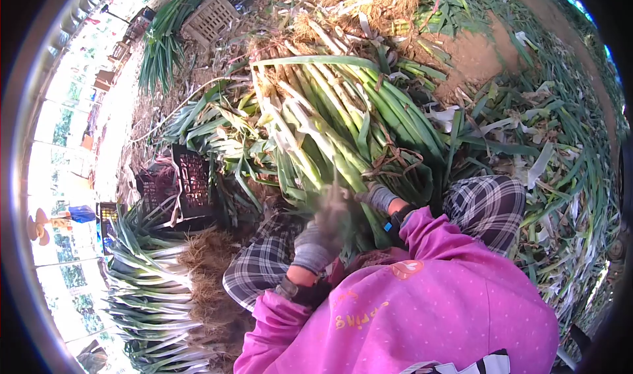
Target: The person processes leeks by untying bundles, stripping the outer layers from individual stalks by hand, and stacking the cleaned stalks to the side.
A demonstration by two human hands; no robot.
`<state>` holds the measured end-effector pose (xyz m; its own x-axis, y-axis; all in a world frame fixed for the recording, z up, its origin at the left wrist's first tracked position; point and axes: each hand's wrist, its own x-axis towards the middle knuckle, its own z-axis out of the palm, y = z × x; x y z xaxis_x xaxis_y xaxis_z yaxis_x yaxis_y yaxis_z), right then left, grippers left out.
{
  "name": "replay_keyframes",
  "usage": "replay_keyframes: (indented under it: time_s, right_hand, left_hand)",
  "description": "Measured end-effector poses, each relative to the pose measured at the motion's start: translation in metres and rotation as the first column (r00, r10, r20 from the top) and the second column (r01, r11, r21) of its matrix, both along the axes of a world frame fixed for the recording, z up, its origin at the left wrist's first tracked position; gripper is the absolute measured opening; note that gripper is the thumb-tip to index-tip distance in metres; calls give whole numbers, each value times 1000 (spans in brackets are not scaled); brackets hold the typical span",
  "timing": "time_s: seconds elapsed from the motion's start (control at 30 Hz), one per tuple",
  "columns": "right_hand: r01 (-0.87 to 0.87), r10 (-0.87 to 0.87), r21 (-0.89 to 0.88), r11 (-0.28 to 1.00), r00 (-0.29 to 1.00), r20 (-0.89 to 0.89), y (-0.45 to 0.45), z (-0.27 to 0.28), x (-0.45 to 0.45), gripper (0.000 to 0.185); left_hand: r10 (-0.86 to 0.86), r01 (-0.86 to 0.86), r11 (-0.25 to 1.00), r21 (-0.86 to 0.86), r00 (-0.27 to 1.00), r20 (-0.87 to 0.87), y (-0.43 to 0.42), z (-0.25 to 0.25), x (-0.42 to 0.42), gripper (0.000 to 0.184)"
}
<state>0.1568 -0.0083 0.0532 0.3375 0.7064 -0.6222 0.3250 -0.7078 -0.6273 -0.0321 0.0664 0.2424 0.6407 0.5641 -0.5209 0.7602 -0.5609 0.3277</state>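
Observation:
A large heap of long green and white leeks (330, 110) lies in front of my lap, roots and pale ends pointing away from me. My left hand (315, 245), in a grey glove, is raised over my lap beside a blurred brownish clump of roots; its fingers are smeared by motion. Gloved in grey too, my right hand (379, 197) is closed around a green leek stalk (370, 217) at the near edge of the heap.
Leeks in a neat pile (151, 295) lie at the lower left, roots toward me. Behind them stands a dark plastic crate (192, 179). A pale crate (211, 19) and another green bunch (161, 51) are at the upper left. Leaf scraps (560, 169) cover the right side.

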Motion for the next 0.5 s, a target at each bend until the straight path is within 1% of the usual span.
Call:
replay_keyframes:
  time_s: [0.03, 0.07, 0.1, 0.13, 0.2, 0.23, 0.33, 0.37, 0.47, 0.5]
  right_hand:
    - [-13, 12, 7, 1000, 1000, 23, 0, -5, 1, 71]
    - [-4, 4, 15, 1000, 1000, -11, -2, 1, 0, 72]
    - [2, -1, 25, 1000, 999, -41, -2, 11, 2, 73]
    - [9, -6, 36, 999, 998, -70, -1, 18, 4, 73]
    - [17, -17, 3, 1000, 997, -72, -1, 22, 0, 75]
    - [18, -19, -10, 1000, 998, -68, 0, 23, -1, 76]
    - [-39, 39, -41, 998, 999, -7, -1, 8, -7, 78]
    - [-42, 42, 38, 998, 999, 1, -4, -1, -9, 76]
    - [-46, 46, -20, 999, 999, -1, -4, 9, -9, 75]
    - [-51, 50, -16, 999, 999, -10, -5, 10, -10, 75]
  left_hand:
    - [-37, 37, 999, 1, 999, -12, -3, -1, -1, 66]
    - [-74, 74, 997, -2, 997, -30, -6, -2, -4, 65]
    - [-54, 54, 997, -53, 999, 6, -4, 8, 0, 59]
    - [-50, 51, 998, -29, 998, 23, 2, 9, 5, 57]
    - [-38, 37, 999, 19, 998, 54, 14, 10, 17, 52]
    - [-10, 7, 999, 36, 996, 87, 24, 9, 23, 45]
    - [-24, 19, 993, 118, 999, 37, 63, -6, 45, 46]
    - [-18, 16, 989, 144, 1000, 15, 77, -14, 53, 47]
    - [48, -38, 977, 211, 998, -44, 122, -46, 74, 54]
    - [4, 0, 971, 241, 1000, -14, 135, -54, 79, 54]
